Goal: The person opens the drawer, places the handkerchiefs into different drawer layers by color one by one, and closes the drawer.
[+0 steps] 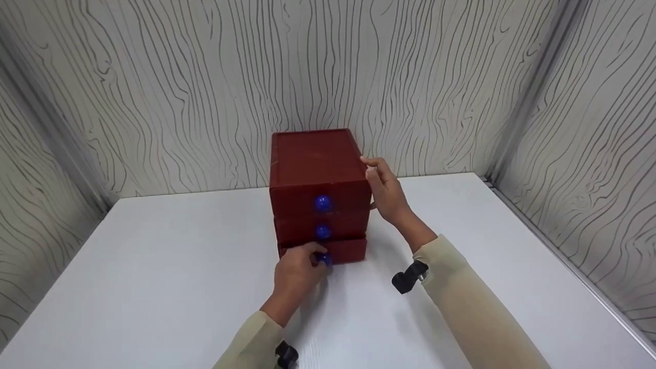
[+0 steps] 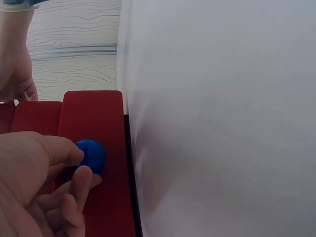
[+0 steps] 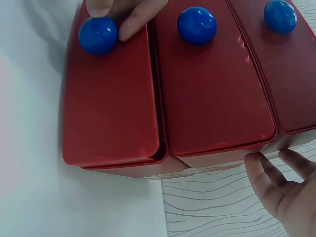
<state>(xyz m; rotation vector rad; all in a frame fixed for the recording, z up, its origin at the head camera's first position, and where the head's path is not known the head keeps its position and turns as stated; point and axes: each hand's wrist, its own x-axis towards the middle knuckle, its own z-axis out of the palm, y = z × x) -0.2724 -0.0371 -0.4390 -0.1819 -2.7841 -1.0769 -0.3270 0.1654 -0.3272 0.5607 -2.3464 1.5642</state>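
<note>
A dark red drawer cabinet (image 1: 318, 159) with three stacked drawers stands on the white table, each drawer front bearing a round blue knob. At the lowest drawer (image 3: 111, 108), my left hand (image 1: 297, 271) pinches the blue knob (image 2: 92, 156) between thumb and fingers. That drawer's front stands slightly out from the cabinet, with a narrow dark gap along its edge. My right hand (image 1: 388, 192) rests against the cabinet's right side, its fingers extended along the wall near the top edge. The middle knob (image 1: 323, 231) and top knob (image 1: 323, 203) are untouched.
The white table (image 1: 169, 266) spreads out on both sides of the cabinet. Panels with a wood-grain line pattern (image 1: 230, 92) rise behind it and to the left and right. A black clip (image 1: 410, 277) is on the right sleeve, another (image 1: 286, 354) on the left.
</note>
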